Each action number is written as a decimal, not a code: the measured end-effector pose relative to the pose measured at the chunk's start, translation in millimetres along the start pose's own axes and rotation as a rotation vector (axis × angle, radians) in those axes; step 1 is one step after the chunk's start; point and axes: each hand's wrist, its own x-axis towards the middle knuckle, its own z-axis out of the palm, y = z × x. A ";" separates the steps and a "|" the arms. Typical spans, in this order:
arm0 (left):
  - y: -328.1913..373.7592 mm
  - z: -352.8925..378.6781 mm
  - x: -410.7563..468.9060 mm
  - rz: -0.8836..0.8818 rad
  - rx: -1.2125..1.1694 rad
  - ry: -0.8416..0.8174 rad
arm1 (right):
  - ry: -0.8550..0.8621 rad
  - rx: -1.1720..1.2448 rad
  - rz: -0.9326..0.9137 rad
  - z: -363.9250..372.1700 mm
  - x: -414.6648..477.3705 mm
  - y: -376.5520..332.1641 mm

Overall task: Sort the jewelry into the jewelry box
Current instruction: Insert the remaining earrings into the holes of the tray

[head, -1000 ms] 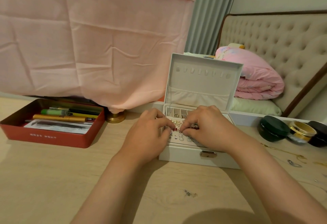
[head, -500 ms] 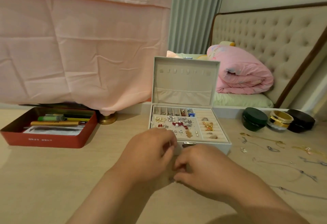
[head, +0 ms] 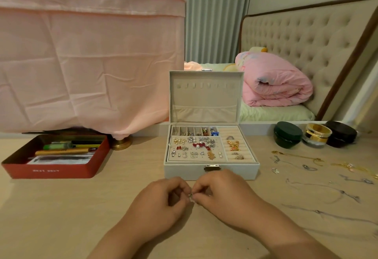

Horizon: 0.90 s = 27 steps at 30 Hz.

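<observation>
Pinching tiny silver piece point(head: 191, 195), probably an earring, with fingertips of left hand point(head: 161, 203) and right hand point(head: 223, 197), just in front of open box point(head: 184, 171); work low over table point(head: 92, 207), grip lightly, then seat in a free stud pad point(head: 217, 150) hole.

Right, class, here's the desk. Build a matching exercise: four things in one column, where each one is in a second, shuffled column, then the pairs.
Things:
1. red tin
2. jewelry box
3. green jar
4. small silver piece

Places:
A. pinched between left hand and right hand
B. far left of the desk
C. centre, lid up
D. right, beside the gold jar

Pairs: 1-B, 2-C, 3-D, 4-A
</observation>
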 end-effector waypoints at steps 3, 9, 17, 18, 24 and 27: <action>3.1 2.7 0.8 -0.072 -0.194 0.090 | 0.109 0.222 0.122 3.4 1.0 0.0; 12.6 2.0 2.6 -0.107 -0.566 0.231 | 0.393 0.292 -0.016 7.2 -0.6 0.0; 14.2 1.9 1.3 -0.135 -0.792 0.272 | 0.407 0.288 -0.260 4.0 -2.6 -0.3; 14.3 1.9 1.4 -0.141 -0.811 0.262 | 0.374 0.342 -0.219 2.5 -3.1 -1.0; 15.3 1.7 2.0 -0.090 -0.833 0.249 | 0.228 0.687 -0.007 -0.4 -0.4 -6.1; 13.6 2.4 2.6 -0.046 -0.762 0.243 | 0.183 0.629 -0.019 -4.9 -0.2 -6.7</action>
